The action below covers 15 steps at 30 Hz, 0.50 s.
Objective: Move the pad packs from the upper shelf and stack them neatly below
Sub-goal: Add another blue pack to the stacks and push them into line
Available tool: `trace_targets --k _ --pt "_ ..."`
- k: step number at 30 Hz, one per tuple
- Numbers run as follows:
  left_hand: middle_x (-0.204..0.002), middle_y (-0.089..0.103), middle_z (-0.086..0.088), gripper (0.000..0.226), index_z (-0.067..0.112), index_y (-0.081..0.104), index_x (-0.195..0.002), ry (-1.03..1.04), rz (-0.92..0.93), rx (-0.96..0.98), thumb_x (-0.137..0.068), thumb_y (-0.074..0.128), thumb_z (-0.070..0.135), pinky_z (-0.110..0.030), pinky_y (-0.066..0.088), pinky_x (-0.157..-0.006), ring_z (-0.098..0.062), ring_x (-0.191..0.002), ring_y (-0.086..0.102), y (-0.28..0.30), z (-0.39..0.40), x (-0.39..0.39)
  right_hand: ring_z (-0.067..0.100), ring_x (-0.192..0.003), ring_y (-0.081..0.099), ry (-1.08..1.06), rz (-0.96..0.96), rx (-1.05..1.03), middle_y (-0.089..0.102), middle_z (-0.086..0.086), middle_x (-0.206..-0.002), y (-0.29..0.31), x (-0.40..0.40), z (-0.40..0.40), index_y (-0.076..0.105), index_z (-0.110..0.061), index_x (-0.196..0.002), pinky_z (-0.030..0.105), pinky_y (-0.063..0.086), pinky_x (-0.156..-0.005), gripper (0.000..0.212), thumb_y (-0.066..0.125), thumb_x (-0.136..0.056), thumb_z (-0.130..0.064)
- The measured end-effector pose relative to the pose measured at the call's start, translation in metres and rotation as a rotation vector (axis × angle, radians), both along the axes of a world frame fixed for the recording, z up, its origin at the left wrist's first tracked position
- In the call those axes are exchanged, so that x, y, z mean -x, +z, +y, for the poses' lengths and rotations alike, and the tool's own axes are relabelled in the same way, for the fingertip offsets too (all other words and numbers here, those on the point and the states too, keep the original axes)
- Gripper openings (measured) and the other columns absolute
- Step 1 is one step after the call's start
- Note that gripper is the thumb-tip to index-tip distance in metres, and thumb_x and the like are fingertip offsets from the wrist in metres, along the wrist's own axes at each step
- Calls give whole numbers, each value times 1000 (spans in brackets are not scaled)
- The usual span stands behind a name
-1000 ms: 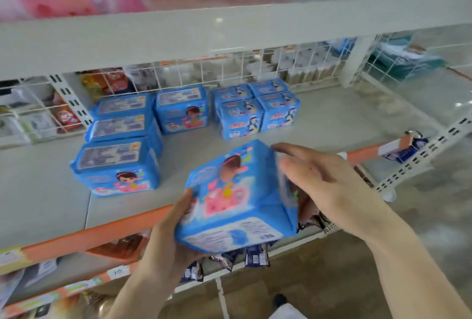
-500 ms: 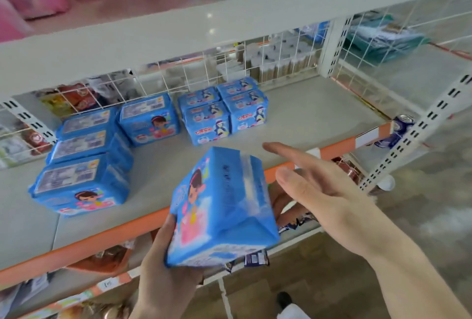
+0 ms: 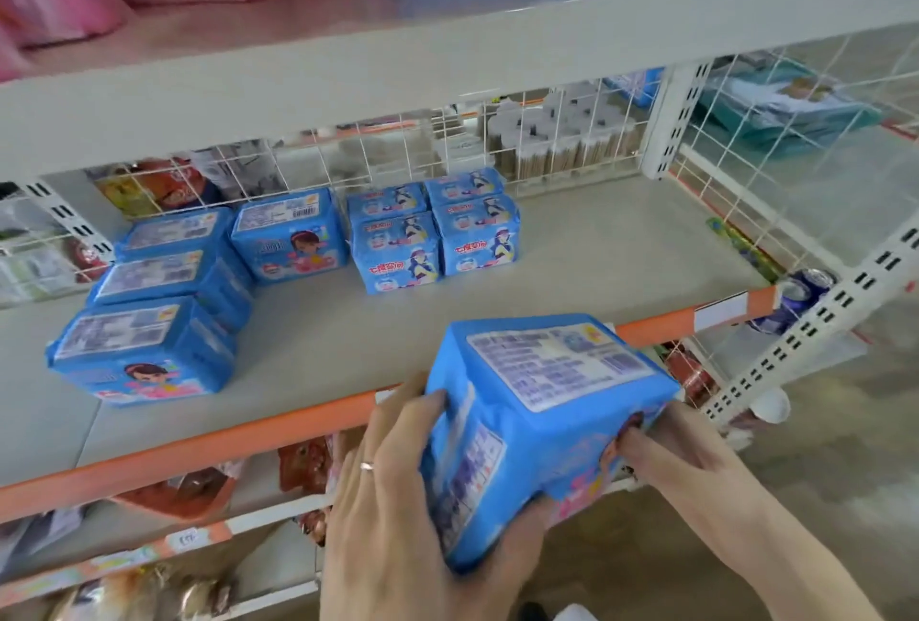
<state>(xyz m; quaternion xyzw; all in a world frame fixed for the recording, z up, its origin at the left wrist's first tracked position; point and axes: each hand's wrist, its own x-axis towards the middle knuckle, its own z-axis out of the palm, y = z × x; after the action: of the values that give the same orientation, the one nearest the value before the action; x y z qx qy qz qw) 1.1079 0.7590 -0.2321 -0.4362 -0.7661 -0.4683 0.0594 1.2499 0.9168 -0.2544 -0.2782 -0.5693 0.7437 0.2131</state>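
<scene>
Grey shelf (image 3: 572, 262) behind; blue pack (image 3: 537, 426) gripped between left hand (image 3: 398, 486), right hand (image 3: 696, 466).

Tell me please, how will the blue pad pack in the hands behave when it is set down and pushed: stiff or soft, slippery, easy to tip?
The blue pad pack is probably soft: its wrapper dents where the right hand presses. The film looks glossy, so it may slide easily on the lower shelf. It is boxy, like the stacked packs, so it should not roll or tip.
</scene>
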Motion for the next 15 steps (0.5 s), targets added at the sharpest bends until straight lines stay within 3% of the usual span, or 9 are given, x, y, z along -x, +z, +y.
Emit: trace_targets --k 2,5,7,11,13,15 --pt "-133 56 8 68 60 28 -132 34 -67 -28 -73 49 84 -15 52 -80 -10 -111 62 -2 5 -2 12 -108 70 10 -14 -23 75 -7 -110 -3 -2 10 70 -24 -112 19 56 -74 82 93 -43 -61" --pt "-138 49 6 63 37 45 -132 59 -42 -70 -74 65 56 -5 39 -94 -4 -123 53 -11 5 -1 10 -106 70 98 58 -85 75 -8 -111 2 1 20 75 -39 -105 18 56 -76 49 88 -59 -49" --pt "-134 47 12 63 25 49 -130 122 -56 -70 -73 66 47 -2 38 -90 -10 -112 58 -17 -1 3 9 -107 69 146 70 -196 74 -9 -113 7 10 20 73 -45 -106 18 56 -80 34 75 -74 -33" --pt "-117 56 12 60 18 59 -130 235 -128 4 -77 62 47 3 38 -82 0 -95 60 -26 -20 25 6 -105 70 168 31 -342 75 -13 -111 4 43 10 68 -53 -110 13 53 -81 40 70 -76 -32" --pt "-107 63 13 62 19 62 -131 264 -174 47 -77 60 51 3 39 -79 4 -89 63 -28 -29 43 1 -105 69 196 -7 -407 73 -21 -111 0 62 1 62 -60 -113 10 51 -81 47 67 -81 -26" --pt "-100 68 21 59 30 60 -130 289 -215 56 -76 60 52 4 39 -76 9 -85 65 -29 -37 59 -3 -107 67 220 -25 -456 70 -27 -113 -1 80 -7 61 -55 -122 8 50 -81 41 66 -91 -29"
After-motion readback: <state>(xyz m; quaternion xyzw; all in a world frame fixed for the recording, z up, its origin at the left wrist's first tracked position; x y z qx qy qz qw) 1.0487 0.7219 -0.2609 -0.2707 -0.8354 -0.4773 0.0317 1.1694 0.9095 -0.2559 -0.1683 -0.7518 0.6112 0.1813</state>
